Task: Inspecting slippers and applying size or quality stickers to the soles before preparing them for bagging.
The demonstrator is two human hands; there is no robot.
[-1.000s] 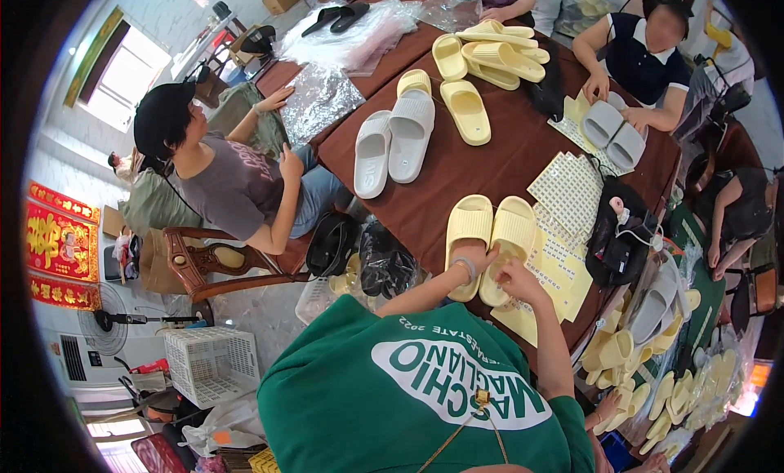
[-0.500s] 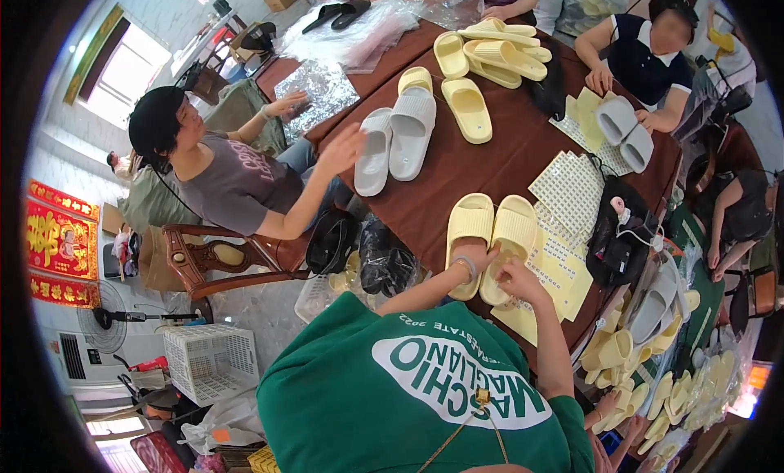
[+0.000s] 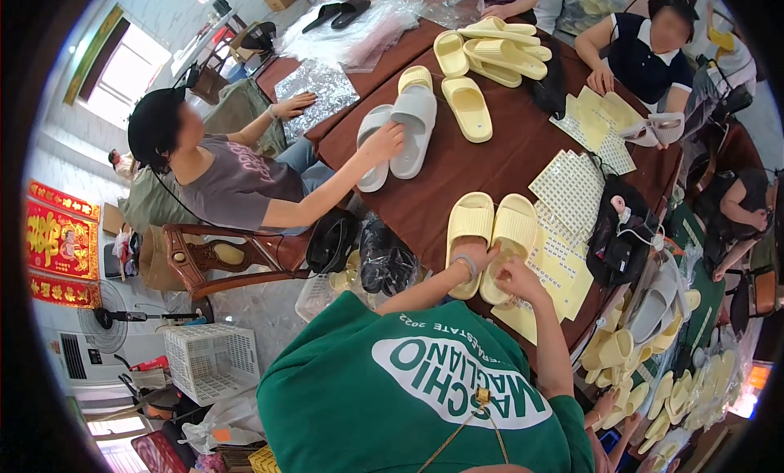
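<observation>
A pair of pale yellow slippers lies side by side at the table's near edge, toes pointing away from me. My left hand [image 3: 473, 254] rests on the left slipper [image 3: 471, 213], its fingers partly hidden at the strap and its thumb side gripping the inner edge. On the right slipper [image 3: 517, 217], my right hand [image 3: 516, 279] is bent over the heel end of the footbed, fingertips pinched together. Whatever those fingertips hold is too small to make out. Beside the right slipper lie yellow sticker sheets [image 3: 559, 269].
A person at the left touches a pair of grey slippers [image 3: 414, 134]. More yellow slippers [image 3: 502, 53] are piled farther back. White sticker sheets [image 3: 565, 191] and a black bag [image 3: 616, 244] lie to the right. Another person at the far right holds grey slippers [image 3: 665, 128].
The left person's hand has come down onto the grey slippers. The far-right person has turned and shifted the grey slippers to the right. My hands have barely moved.
</observation>
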